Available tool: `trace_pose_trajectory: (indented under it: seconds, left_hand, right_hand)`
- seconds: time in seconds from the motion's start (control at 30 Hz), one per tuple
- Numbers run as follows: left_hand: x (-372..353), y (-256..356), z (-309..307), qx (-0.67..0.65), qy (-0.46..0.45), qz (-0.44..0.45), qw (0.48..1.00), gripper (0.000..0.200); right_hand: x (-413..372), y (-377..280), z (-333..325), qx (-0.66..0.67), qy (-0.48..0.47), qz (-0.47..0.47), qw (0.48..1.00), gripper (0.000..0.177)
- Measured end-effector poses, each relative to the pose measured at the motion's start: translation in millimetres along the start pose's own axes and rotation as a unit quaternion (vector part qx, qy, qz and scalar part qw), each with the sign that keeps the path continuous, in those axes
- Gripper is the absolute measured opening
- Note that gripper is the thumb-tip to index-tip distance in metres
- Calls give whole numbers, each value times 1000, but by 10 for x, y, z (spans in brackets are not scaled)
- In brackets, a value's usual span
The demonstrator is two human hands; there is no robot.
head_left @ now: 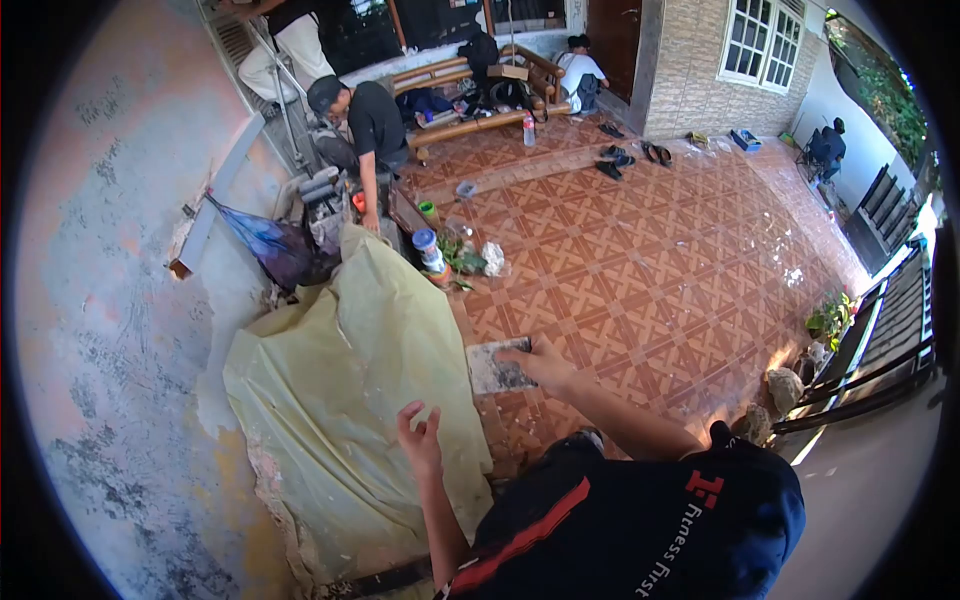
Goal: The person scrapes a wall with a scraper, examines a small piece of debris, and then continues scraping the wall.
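Note:
My right hand (545,366) grips a flat, rectangular putty scraper (498,370), whose grey-white face is smeared with plaster. The scraper is held above the tiled floor, beside the edge of a pale yellow sheet (350,350). My left hand (420,437) is raised over the sheet, fingers apart and slightly curled, with nothing in it. The sheet is draped in folds over something hidden along the wall. At its far end, a crouching person in a dark cap (375,120) reaches a hand down close to the sheet's edge.
A patchy wall (130,300) runs along the left, with a blue bag (265,240) hanging by it. Tubs (428,250) and a plant stand past the sheet. Sandals (615,160), a bottle (528,130) and a bamboo bench (470,125) are farther back. Other people are around. Rocks (785,388) lie right.

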State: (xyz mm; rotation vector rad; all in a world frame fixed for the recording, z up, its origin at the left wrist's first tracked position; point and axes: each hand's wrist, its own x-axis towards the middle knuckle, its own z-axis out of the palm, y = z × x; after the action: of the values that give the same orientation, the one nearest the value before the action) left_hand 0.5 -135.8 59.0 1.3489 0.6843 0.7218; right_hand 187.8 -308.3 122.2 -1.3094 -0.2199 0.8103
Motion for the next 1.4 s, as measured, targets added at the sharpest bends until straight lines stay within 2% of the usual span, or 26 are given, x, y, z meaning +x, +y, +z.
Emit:
trace_pose_trajectory:
  seconds: [0.1, 0.23, 0.37, 0.43, 0.63, 0.83, 1.0, 1.1, 1.3, 1.4]
  left_hand:
    - [-100, -32, 516, -28, -32, -51, 998, 15]
    - [-185, 24, 1205, -17, -84, 21, 996, 20]
    - [-370, 170, 1881, -55, -110, -29, 992, 28]
    - [-570, 318, 2229, -56, -110, -74, 990, 33]
    - [-873, 201, 2996, -6, -224, -135, 965, 36]
    - [-1015, 126, 3320, -2, -292, -173, 941, 24]
    - [-1046, -8, 3439, -51, -276, -175, 944, 15]
    - [-1068, -48, 3440, -88, -274, -180, 941, 15]
    - [-1053, 89, 3418, -70, -261, -116, 956, 13]
    - [-1073, 207, 3393, -62, -260, -102, 958, 13]
  right_hand:
    - [-83, -101, -423, 46, 13, -4, 999, 19]
    - [-291, -444, -996, 137, 27, -4, 990, 18]
    - [-665, -775, -1461, 190, 33, -5, 981, 17]
    - [-676, -696, -1756, 182, 60, -26, 981, 19]
    - [-949, -547, -2333, 217, 100, -42, 970, 20]
    - [-1205, -475, -2626, 216, 133, -48, 966, 21]
    - [-1298, -418, -2720, 150, 127, -41, 980, 25]
    - [-1417, -547, -2754, 50, 69, 2, 996, 27]
    - [-1338, -541, -2709, 56, -22, -21, 998, 27]
    - [-1344, -598, -2674, 51, -34, -23, 998, 28]
